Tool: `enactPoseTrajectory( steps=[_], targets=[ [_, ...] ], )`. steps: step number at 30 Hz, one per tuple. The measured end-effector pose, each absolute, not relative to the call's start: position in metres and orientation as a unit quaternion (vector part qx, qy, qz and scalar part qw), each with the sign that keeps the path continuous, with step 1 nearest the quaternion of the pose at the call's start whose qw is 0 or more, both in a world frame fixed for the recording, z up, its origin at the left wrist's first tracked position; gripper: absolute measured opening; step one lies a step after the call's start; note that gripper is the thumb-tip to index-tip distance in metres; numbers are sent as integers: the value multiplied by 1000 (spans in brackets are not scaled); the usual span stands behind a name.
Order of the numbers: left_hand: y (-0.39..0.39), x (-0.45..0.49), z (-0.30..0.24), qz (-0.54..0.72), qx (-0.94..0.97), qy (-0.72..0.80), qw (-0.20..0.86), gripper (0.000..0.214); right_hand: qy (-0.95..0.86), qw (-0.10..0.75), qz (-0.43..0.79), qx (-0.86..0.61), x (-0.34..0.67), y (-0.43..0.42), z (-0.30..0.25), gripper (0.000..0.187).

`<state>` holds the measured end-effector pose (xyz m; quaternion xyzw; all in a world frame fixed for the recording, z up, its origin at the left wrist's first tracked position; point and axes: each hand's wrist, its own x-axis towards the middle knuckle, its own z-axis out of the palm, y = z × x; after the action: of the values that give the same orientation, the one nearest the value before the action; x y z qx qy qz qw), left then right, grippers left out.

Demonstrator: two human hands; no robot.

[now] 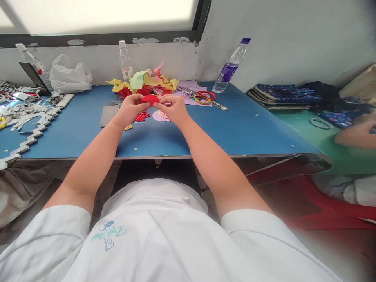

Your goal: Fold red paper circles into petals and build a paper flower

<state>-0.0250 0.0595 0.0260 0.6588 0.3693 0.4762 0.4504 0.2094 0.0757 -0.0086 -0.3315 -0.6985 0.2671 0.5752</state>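
Note:
Between my two hands, a little above the blue table (211,135), is a piece of red paper (150,99). My left hand (131,109) pinches its left side with thumb and fingers. Its right edge is pinched by my right hand (173,108). Below the hands lie several small red paper pieces (142,116) and a round pink paper disc (160,116). Just behind rises a pile of crumpled yellow, green and red paper (141,80). Scissors with red and yellow handles (205,96) rest on purple paper to the right.
A purple-capped bottle (227,70) stands at the back right, a white-capped bottle (125,62) at the back centre. Left are a white plastic bag (70,76), grey paper strips (26,113) and a folded paper chain (37,134). Another person's arm (357,133) rests over a green table (296,125).

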Motion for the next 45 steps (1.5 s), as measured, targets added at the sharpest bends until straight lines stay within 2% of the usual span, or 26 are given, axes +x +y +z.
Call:
enactPoseTrajectory(
  steps=[2,9,13,15,18,22,24,27,31,36,42,45],
  targets=[
    [58,-25,26,489,643,347,477,22,-697,572,268,-339,209,73,-8,70],
    [61,-25,25,510,617,348,489,38,-685,513,350,-381,210,67,-3,82],
    [67,-27,20,520,613,308,509,64,-667,508,388,-384,210,70,-7,81],
    [68,-26,18,528,605,289,522,69,-668,496,403,-380,209,72,-10,81],
    [68,-22,16,535,588,299,527,58,-685,483,414,-354,207,73,-16,78],
    [59,-15,17,533,594,322,509,30,-721,459,395,-337,207,72,-18,70],
    [54,-12,20,532,609,336,484,16,-735,457,358,-352,209,71,-16,74],
    [50,-12,24,527,641,358,428,6,-726,503,303,-357,213,71,-14,84],
    [51,-14,24,507,686,378,359,5,-708,545,292,-341,212,71,-13,92],
    [59,-18,21,494,730,372,292,21,-698,549,303,-346,208,70,-13,99],
    [58,-18,22,476,744,392,258,22,-691,562,306,-336,208,71,-13,100],
    [55,-17,24,477,743,379,277,24,-682,566,329,-326,207,71,-13,101]
  ],
)
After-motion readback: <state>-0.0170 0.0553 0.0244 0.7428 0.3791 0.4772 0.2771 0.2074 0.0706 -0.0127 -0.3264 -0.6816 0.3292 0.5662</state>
